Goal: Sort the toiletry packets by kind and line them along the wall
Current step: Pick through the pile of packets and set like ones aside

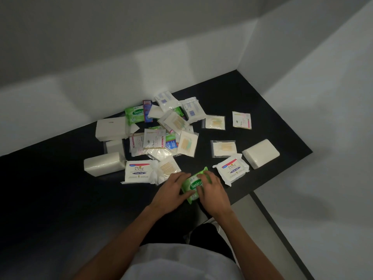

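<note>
Hands at counter (60, 188) front edge: left hand (173, 191) and right hand (215, 194), both grips closed round green wipes packet (194, 183). Risk: carrying it wallward over jumbled pile (159, 136), forearms could scatter loose sachets (214, 122), mixing kinds.

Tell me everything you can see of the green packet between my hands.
The green Sanicare packet is a soft plastic pack with white brand lettering on a green oval. It lies askew on the black table, near the front edge. The left hand holds its left side, the right hand covers its right half, hiding the name's end. No packet touches it.
</note>
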`<state>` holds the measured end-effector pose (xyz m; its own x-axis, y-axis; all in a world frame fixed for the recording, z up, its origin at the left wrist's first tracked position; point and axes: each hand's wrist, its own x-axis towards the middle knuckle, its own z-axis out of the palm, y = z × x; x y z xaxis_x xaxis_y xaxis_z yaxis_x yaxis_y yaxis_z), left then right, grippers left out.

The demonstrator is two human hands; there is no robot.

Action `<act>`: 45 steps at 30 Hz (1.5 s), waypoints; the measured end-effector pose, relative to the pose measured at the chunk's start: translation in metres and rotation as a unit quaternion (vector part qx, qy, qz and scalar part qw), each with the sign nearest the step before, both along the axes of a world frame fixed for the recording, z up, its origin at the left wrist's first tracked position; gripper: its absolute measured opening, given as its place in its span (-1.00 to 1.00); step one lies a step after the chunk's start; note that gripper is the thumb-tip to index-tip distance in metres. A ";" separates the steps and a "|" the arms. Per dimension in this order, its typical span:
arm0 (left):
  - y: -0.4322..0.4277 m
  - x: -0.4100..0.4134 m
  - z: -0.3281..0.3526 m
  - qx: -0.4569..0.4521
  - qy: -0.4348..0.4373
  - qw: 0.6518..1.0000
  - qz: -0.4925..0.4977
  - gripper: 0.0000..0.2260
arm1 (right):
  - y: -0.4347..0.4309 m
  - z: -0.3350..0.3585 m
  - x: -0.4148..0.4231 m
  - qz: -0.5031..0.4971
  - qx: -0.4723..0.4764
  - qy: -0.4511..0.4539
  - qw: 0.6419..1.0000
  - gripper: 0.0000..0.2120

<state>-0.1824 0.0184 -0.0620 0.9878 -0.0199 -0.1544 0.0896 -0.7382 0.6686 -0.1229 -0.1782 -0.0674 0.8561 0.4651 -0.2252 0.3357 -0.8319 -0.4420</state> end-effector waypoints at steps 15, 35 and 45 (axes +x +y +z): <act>0.103 -0.051 0.010 -0.100 -0.050 0.865 0.490 -0.71 | 0.115 0.032 0.000 -0.052 0.114 0.070 0.990 -0.67; 0.129 -0.036 0.003 -0.242 0.095 0.849 0.460 -0.67 | 0.183 0.020 -0.013 -0.115 0.119 0.215 0.963 -0.45; 0.095 -0.033 0.035 -0.398 0.101 0.823 0.392 -0.53 | 0.107 0.041 -0.002 -0.162 0.273 0.192 0.929 -0.39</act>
